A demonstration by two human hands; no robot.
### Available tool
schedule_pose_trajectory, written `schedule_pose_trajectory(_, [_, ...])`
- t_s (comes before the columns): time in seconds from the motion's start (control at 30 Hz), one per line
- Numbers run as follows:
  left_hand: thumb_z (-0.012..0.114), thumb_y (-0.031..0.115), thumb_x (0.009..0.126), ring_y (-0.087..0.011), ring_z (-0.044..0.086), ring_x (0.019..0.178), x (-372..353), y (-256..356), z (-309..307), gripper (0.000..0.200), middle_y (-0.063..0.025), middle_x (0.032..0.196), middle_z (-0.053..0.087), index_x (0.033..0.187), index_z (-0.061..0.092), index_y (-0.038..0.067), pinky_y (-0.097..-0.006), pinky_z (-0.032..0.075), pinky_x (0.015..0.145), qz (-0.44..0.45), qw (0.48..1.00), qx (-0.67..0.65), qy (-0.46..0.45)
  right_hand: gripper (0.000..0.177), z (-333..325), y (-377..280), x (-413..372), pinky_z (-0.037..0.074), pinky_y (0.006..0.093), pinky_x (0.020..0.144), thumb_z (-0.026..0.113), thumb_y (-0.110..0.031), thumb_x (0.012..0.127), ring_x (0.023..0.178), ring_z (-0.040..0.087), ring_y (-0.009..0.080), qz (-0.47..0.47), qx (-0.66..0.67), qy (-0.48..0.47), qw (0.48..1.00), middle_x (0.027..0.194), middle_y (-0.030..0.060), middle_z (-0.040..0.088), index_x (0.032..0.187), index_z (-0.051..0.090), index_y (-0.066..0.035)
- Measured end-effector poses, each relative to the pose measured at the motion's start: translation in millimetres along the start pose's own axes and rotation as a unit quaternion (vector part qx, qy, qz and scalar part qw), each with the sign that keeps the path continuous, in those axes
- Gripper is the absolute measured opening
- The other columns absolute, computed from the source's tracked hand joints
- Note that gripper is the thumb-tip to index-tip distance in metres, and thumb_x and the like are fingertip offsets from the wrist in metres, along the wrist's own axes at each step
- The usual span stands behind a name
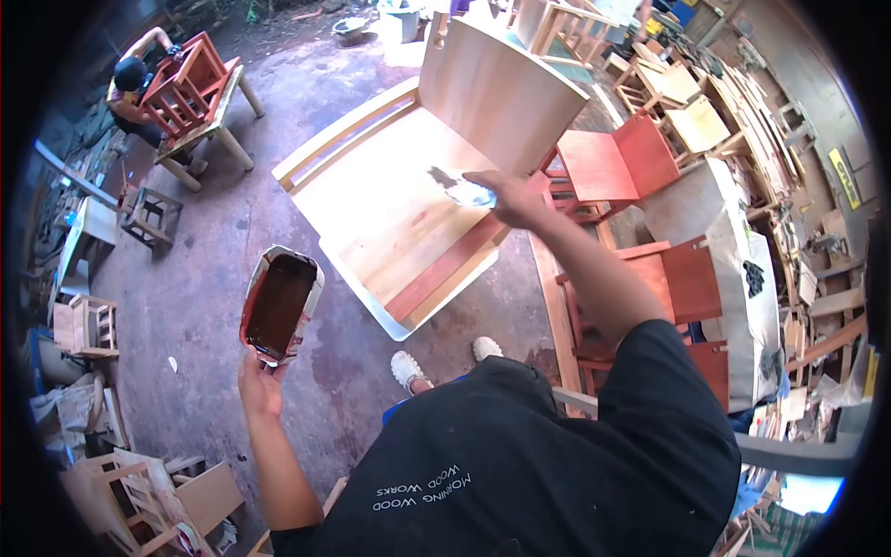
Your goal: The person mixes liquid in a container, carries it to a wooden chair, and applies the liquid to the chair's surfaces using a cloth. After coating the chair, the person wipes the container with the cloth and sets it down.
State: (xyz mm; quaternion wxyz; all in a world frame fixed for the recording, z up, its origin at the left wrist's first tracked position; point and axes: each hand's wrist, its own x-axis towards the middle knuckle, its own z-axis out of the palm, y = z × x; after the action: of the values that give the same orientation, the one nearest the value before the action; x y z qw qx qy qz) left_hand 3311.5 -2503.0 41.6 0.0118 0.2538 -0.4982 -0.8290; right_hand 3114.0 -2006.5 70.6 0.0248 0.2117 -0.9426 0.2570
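My left hand (262, 385) grips the near end of a tub (281, 302) with a white, stained rim and dark brown liquid inside, held out over the floor. My right hand (517, 198) is closed around a paintbrush (471, 194) with a shiny middle and a dark tip, over the seat of a pale wooden chair (390, 176). Most of the chair is bare wood. A reddish-brown band (444, 278) runs along the near right part of its seat. Under the chair shows the edge of a white support (399, 331).
Red-stained chairs (603, 167) stand close on my right, beside a covered bench (710, 218) and stacked boards. At the far left a person (130, 79) bends by a red chair (190, 84) on a wooden table (221, 130). A small stool (151, 216) and wooden frames (153, 506) are on my left.
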Motion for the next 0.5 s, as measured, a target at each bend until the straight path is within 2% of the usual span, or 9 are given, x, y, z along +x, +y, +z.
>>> schedule_pose_trajectory(0.03, [0.057, 0.035, 0.091, -0.0264, 0.053, 0.107, -3.9, -6.2, 5.1, 0.051, -0.0134, 0.121, 0.051, 0.126, 0.044, 0.001, -0.0384, 0.05, 0.086, -0.005, 1.0, -0.008, 0.004, 0.049, -13.2, 21.1, 8.4, 0.041, 0.0387, 0.097, 0.056, -0.003, 0.078, 0.114, 0.053, 0.032, 0.013, -0.059, -0.091, 0.994, 0.122, 0.014, 0.057, 0.126, 0.053, -0.011])
schedule_pose_trajectory(0.13, [0.057, 0.036, 0.091, -0.0279, 0.051, 0.11, -20.6, -29.8, 27.0, 0.052, -0.0136, 0.123, 0.049, 0.127, 0.043, 0.001, -0.0406, 0.048, 0.089, 0.009, 0.999, -0.038, 0.03, 0.046, -22.4, 89.5, 29.7, 0.043, 0.0407, 0.092, 0.055, -0.01, 0.083, 0.108, 0.056, 0.0329, 0.019, -0.111, -0.259, 0.959, 0.118, 0.0156, 0.059, 0.128, 0.05, -0.012])
schedule_pose_trajectory(0.2, [0.056, 0.036, 0.092, -0.0281, 0.05, 0.114, -35.8, -42.1, 43.8, 0.052, -0.0133, 0.127, 0.048, 0.129, 0.042, 0.003, -0.041, 0.047, 0.092, 0.015, 0.996, -0.058, 0.059, 0.045, -20.7, 109.0, 29.9, 0.043, 0.0415, 0.09, 0.054, -0.013, 0.085, 0.106, 0.057, 0.0345, -0.038, -0.089, -0.247, 0.964, 0.118, 0.0174, 0.059, 0.13, 0.049, -0.013])
schedule_pose_trajectory(0.23, [0.055, 0.036, 0.092, -0.0276, 0.05, 0.115, -44.0, -49.5, 56.7, 0.051, -0.0131, 0.127, 0.048, 0.13, 0.042, 0.004, -0.0406, 0.046, 0.093, 0.028, 0.995, -0.078, 0.064, 0.046, -23.8, 112.0, 22.4, 0.045, 0.0427, 0.086, 0.054, -0.011, 0.084, 0.099, 0.059, 0.0366, -0.065, -0.097, -0.233, 0.966, 0.104, 0.0194, 0.062, 0.13, 0.047, -0.014])
schedule_pose_trajectory(0.3, [0.054, 0.036, 0.092, -0.0271, 0.049, 0.115, -66.2, -66.0, 68.3, 0.051, -0.0129, 0.128, 0.048, 0.131, 0.041, 0.005, -0.0403, 0.045, 0.095, 0.047, 0.989, -0.102, 0.1, 0.053, -22.5, 136.3, 11.1, 0.045, 0.0425, 0.087, 0.048, -0.008, 0.085, 0.101, 0.058, 0.0376, -0.117, -0.097, -0.225, 0.962, 0.114, 0.0203, 0.058, 0.137, 0.039, -0.013])
schedule_pose_trajectory(0.37, [0.049, 0.04, 0.094, -0.0254, 0.045, 0.123, -82.0, -78.2, 71.9, 0.055, -0.0089, 0.136, 0.045, 0.138, 0.036, 0.01, -0.0413, 0.04, 0.102, 0.043, 0.99, -0.09, 0.101, 0.058, -38.5, 140.2, 1.3, 0.044, 0.0409, 0.092, 0.047, -0.005, 0.083, 0.111, 0.054, 0.0378, -0.081, -0.044, -0.233, 0.968, 0.126, 0.0204, 0.053, 0.139, 0.035, -0.013])
schedule_pose_trajectory(0.43, [0.052, 0.038, 0.093, -0.0259, 0.048, 0.119, -105.8, -90.3, 78.9, 0.052, -0.0106, 0.13, 0.049, 0.134, 0.039, 0.009, -0.0412, 0.042, 0.099, 0.064, 0.983, -0.112, 0.132, 0.06, -52.5, 144.6, -19.1, 0.044, 0.0408, 0.094, 0.049, -0.003, 0.083, 0.113, 0.054, 0.0361, -0.121, -0.083, -0.196, 0.969, 0.128, 0.0195, 0.052, 0.14, 0.034, -0.013])
schedule_pose_trajectory(0.47, [0.055, 0.035, 0.092, -0.0263, 0.051, 0.114, -113.5, -93.7, 83.1, 0.049, -0.0124, 0.124, 0.052, 0.131, 0.043, 0.007, -0.0411, 0.044, 0.097, 0.079, 0.979, -0.126, 0.138, 0.061, -58.0, 147.4, -22.4, 0.042, 0.0403, 0.096, 0.05, 0.0, 0.082, 0.115, 0.053, 0.0357, -0.088, -0.021, -0.206, 0.974, 0.126, 0.0208, 0.053, 0.14, 0.036, -0.013])
schedule_pose_trajectory(0.5, [0.055, 0.035, 0.092, -0.0263, 0.051, 0.114, -124.9, -100.5, 82.6, 0.049, -0.0124, 0.124, 0.052, 0.131, 0.043, 0.007, -0.0411, 0.044, 0.097, 0.091, 0.974, -0.132, 0.161, 0.058, -55.2, 152.8, -32.5, 0.042, 0.0397, 0.096, 0.048, 0.002, 0.082, 0.117, 0.052, 0.0351, -0.127, 0.083, -0.151, 0.977, 0.124, 0.0216, 0.055, 0.138, 0.039, -0.01])
